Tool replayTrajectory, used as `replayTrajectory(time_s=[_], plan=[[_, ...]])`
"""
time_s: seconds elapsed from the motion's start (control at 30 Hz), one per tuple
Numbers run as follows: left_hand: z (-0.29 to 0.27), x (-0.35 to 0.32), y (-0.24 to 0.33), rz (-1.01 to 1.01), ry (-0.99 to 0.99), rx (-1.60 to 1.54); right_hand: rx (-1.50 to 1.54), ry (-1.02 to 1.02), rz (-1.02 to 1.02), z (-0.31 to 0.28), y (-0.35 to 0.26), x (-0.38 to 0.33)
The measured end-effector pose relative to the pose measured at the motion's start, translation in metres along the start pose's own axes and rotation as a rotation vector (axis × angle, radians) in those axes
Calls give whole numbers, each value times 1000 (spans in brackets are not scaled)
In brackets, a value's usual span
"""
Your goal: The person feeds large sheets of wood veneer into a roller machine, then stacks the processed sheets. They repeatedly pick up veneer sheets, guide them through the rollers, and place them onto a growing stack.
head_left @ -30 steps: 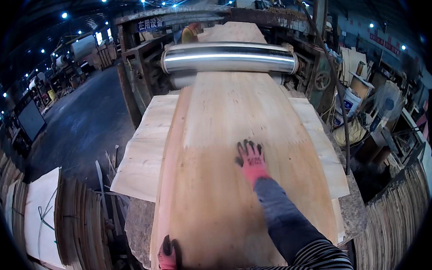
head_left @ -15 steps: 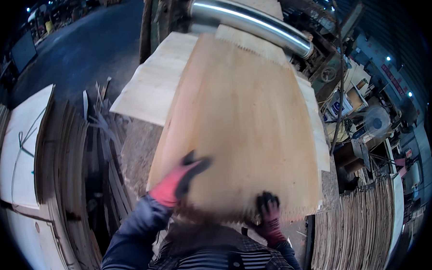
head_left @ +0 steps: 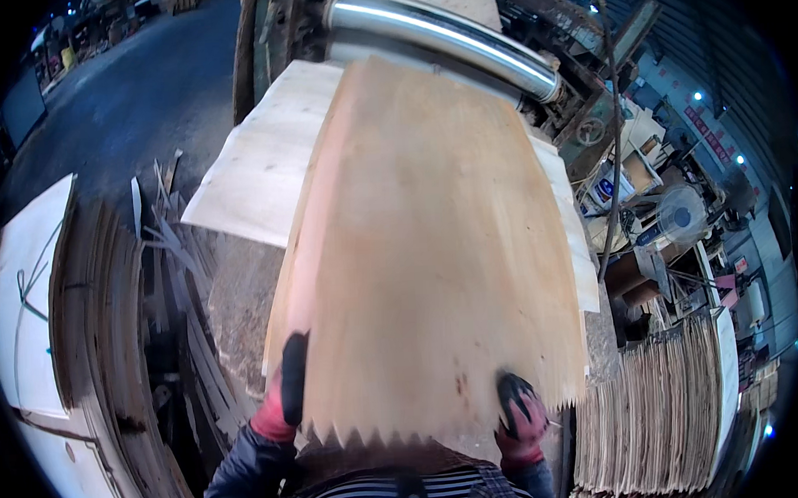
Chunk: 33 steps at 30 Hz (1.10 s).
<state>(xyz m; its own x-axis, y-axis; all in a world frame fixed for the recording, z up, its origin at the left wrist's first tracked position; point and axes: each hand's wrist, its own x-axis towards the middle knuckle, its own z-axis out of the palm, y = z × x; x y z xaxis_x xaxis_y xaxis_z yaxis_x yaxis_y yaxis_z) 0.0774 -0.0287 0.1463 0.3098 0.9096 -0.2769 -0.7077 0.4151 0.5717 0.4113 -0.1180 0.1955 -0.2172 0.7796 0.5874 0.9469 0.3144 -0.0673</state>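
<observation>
A large thin sheet of pale wood veneer (head_left: 430,248) fills the centre of the frame, running from a shiny metal roller (head_left: 448,38) at the top down to the person's chest at the bottom. Its near edge is jagged, with small saw-tooth points.

The left hand (head_left: 285,392), in a red and black glove, grips the sheet's lower left edge, fingers (head_left: 294,378) curled closed over the rim. The right hand (head_left: 518,413), gloved the same way, clamps the lower right corner, its fingers folded shut on the sheet.

Under the veneer lies a wider, paler board (head_left: 262,161) resting on the bench (head_left: 236,292), whose rough grey surface shows at centre left.

At the right edge, a red sign (head_left: 703,120) with pale markings hangs on the wall, too small to make out. Just below it sit a small blue and white container (head_left: 603,189), a pale boxy package (head_left: 638,172), and a round fan (head_left: 682,210).

At lower right, a stack of veneer sheets (head_left: 656,416) stands on edge. At left, curved stacks of darker sheets (head_left: 96,351) and a white board (head_left: 32,301) lie beside loose wood scraps (head_left: 172,259) on the dark floor (head_left: 134,91).
</observation>
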Motion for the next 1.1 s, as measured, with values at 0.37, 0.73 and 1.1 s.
replayTrajectory(time_s=[0.37,0.73,1.1], plan=[[-2,31,-58,390,324,1823,11,-173,123,169,138,188],[-17,41,-27,267,481,1389,87,-144,109,217,116,231],[64,43,10,28,50,908,183,-585,87,86,40,-56]])
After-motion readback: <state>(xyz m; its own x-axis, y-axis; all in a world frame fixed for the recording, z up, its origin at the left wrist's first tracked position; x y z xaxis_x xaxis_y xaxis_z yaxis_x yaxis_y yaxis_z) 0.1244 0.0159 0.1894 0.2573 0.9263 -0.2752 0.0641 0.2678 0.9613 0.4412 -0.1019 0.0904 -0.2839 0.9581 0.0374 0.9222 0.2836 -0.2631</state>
